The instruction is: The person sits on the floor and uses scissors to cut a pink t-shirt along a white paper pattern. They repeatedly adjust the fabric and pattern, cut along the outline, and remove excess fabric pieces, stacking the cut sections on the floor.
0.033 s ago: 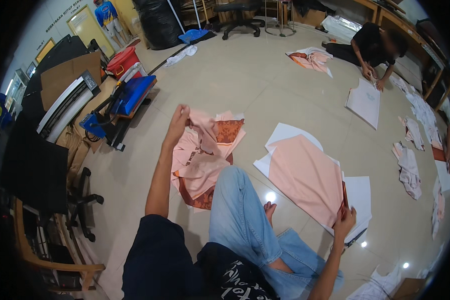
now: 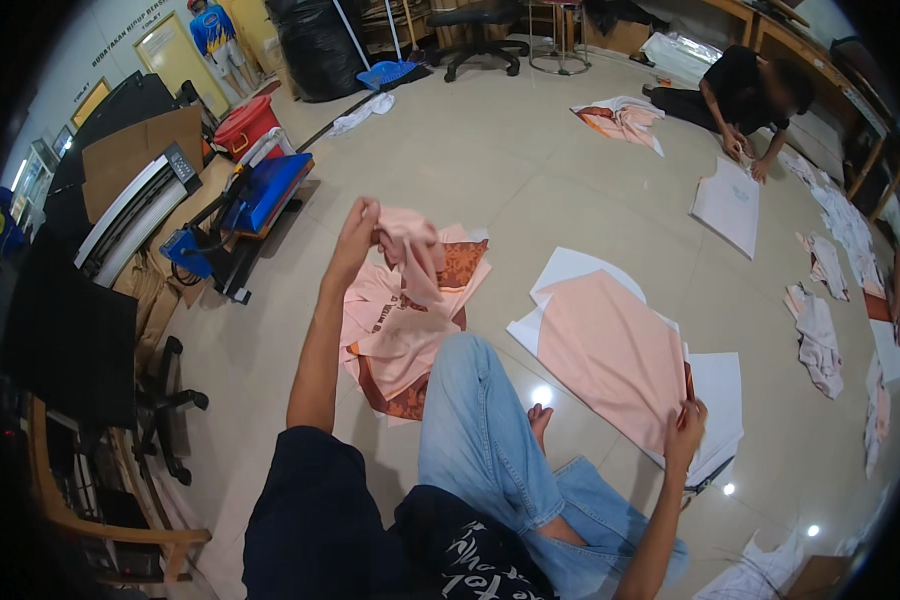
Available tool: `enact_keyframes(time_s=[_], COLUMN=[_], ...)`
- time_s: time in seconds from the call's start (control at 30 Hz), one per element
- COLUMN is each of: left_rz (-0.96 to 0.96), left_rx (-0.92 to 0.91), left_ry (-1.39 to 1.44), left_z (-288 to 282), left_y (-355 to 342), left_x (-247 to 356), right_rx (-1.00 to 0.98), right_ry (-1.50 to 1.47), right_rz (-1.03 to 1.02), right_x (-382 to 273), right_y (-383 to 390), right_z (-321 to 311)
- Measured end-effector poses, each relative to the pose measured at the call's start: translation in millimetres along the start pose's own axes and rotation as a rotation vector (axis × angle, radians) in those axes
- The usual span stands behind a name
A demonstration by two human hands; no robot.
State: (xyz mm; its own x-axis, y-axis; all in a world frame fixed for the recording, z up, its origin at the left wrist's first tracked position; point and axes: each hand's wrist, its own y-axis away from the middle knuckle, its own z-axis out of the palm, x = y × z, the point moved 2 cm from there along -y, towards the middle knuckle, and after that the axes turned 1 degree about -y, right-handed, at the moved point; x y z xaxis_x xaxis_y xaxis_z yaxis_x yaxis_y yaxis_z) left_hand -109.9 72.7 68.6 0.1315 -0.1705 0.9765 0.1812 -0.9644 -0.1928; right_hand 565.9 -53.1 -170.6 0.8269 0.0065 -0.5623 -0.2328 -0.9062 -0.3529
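Observation:
My left hand [image 2: 362, 232] is pinched on a loose peach cloth piece [image 2: 410, 250], lifting it above a rumpled pile of peach fabric [image 2: 400, 350] with rust-brown patterned borders. On the right, a smooth peach fabric panel [image 2: 610, 350] lies over white pattern sheets [image 2: 718, 385]. My right hand [image 2: 684, 428] is closed at the panel's lower right edge, by its dark rust strip. Its fingertips are partly hidden. Close below that hand, a dark, thin tool [image 2: 708, 484] sticks out beside the white sheet; its kind is unclear.
A co-worker [image 2: 745, 95] crouches far right, hands on cloth by a white panel [image 2: 727, 205]. Cut fabric pieces [image 2: 818, 340] lie along the right side. To the left stand a blue heat press [image 2: 270, 195], a red bucket [image 2: 245, 125] and a chair base [image 2: 170, 405].
My left hand has risen slightly, and the peach cloth hangs higher and more bunched above the pile. My right hand has shifted a little up and left along the panel's edge.

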Motion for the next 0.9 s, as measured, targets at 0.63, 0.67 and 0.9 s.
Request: enact_keyframes(time_s=[0.63, 0.67, 0.9], left_rz=[0.255, 0.295, 0.339], left_rx=[-0.165, -0.157, -0.290], left_ry=[0.038, 0.050, -0.237], left_z=[140.1, 147.5, 198.8], left_y=[-41.1, -43.3, -0.9], left_x=[96.0, 90.2, 63.8], right_rx=[0.220, 0.330, 0.531], right_ry=[-0.649, -0.644, -0.353], right_rz=[-0.184, -0.224, -0.392], right_x=[-315.7, -320.9, -261.8], right_y=[-146.0, -147.7, -73.7], right_z=[-62.2, -71.4, -99.3])
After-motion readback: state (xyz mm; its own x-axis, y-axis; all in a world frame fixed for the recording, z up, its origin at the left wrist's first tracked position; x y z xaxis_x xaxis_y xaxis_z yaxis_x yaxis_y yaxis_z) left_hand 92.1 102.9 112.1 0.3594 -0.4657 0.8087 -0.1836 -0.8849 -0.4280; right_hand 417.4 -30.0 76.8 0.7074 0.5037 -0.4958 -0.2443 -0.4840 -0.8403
